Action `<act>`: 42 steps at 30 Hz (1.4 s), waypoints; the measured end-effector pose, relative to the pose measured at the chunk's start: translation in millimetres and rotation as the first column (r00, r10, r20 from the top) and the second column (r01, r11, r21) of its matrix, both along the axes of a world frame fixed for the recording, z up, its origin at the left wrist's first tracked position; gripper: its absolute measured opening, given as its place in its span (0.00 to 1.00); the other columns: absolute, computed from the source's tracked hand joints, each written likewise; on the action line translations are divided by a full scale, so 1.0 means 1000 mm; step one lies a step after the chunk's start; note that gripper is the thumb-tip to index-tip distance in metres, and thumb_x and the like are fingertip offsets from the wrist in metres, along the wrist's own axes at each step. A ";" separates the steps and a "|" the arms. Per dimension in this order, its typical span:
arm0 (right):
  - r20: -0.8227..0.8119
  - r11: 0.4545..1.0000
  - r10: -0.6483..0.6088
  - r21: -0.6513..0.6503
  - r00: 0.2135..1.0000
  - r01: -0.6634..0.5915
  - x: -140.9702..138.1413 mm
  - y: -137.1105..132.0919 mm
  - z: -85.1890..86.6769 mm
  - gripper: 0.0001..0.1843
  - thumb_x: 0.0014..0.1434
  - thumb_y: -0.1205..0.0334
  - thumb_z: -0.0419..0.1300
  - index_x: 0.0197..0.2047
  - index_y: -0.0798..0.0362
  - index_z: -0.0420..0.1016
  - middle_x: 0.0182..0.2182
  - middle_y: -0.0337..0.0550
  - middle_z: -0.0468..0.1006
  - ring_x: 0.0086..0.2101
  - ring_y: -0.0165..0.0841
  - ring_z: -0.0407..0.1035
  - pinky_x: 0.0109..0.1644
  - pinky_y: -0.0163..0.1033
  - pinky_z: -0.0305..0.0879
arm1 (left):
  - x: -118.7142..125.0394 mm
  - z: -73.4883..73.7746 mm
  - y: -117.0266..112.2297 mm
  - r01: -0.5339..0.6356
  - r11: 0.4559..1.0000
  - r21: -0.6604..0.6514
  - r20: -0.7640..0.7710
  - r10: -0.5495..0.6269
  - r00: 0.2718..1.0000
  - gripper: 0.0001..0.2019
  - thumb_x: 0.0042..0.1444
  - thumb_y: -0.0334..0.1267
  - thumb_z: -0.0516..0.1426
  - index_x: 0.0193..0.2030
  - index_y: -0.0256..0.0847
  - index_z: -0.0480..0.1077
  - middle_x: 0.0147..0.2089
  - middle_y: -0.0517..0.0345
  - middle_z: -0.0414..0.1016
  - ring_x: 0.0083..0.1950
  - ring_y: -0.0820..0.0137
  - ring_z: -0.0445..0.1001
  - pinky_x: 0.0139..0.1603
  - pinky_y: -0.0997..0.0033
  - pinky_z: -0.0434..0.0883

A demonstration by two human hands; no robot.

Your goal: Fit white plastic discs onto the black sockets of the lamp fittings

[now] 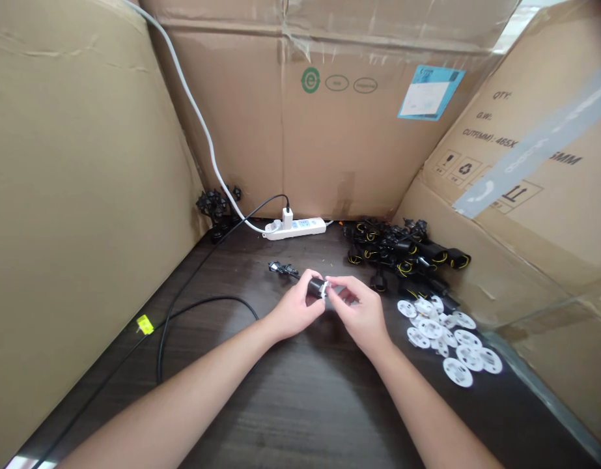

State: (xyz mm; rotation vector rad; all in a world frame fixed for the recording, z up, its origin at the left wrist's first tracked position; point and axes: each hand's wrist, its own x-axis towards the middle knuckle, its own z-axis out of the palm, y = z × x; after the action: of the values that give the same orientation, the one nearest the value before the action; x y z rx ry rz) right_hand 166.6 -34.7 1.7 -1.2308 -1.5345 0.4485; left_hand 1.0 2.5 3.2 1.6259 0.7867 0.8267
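Note:
My left hand [300, 309] is closed around a black cylindrical housing [316, 287] that lies tilted sideways, with a black cable and plug-like end [282, 268] reaching out to its left. At the housing's right end sits a small white disc [324, 289], seen nearly edge-on. The fingertips of my right hand [356, 309] pinch this disc against the opening. Part of the disc is hidden by my fingers. To the right of my right hand lie several loose white round discs [458, 372] with cut-outs. Behind them is a pile of black cylindrical housings [432, 251] with yellow wires.
A white power strip [305, 228] with a plugged-in white adapter [287, 217] stands at the back. A black cable [183, 293] with a yellow tag [144, 324] runs down the left. Black parts [213, 205] lie in the left corner. Cardboard boxes [339, 143] wall the dark table.

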 end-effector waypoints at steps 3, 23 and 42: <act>0.001 1.000 0.006 0.008 1.000 -0.006 0.000 -0.002 0.002 0.08 0.62 0.65 0.64 0.43 0.51 0.84 0.35 0.42 0.82 0.26 0.30 0.69 0.29 0.36 0.66 | 0.000 0.001 0.000 0.005 1.000 0.008 0.006 -0.005 1.000 0.16 0.54 0.33 0.57 0.49 0.42 0.59 0.38 0.64 0.64 0.36 0.72 0.63 0.38 0.73 0.63; -0.208 0.985 0.035 -0.158 0.978 -0.069 -0.003 0.002 -0.001 0.11 0.60 0.56 0.66 0.41 0.54 0.81 0.31 0.43 0.80 0.23 0.30 0.70 0.26 0.34 0.68 | 0.000 -0.006 0.001 -0.002 0.999 0.036 -0.032 0.003 0.999 0.16 0.58 0.34 0.56 0.51 0.44 0.57 0.39 0.64 0.64 0.36 0.72 0.64 0.39 0.71 0.64; 0.049 0.995 0.091 0.039 0.995 -0.093 0.002 -0.003 0.009 0.11 0.66 0.65 0.59 0.45 0.48 0.84 0.37 0.44 0.79 0.29 0.32 0.71 0.31 0.38 0.67 | -0.002 -0.002 0.002 0.047 0.999 -0.013 0.021 -0.047 0.999 0.15 0.55 0.35 0.55 0.49 0.43 0.58 0.38 0.64 0.62 0.37 0.71 0.61 0.40 0.71 0.62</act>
State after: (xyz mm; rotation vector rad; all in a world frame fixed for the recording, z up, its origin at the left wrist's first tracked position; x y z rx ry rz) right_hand 168.5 -37.4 10.8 -1.1493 -1.6379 0.4489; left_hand -1.2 4.0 0.7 1.6157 0.7354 0.8026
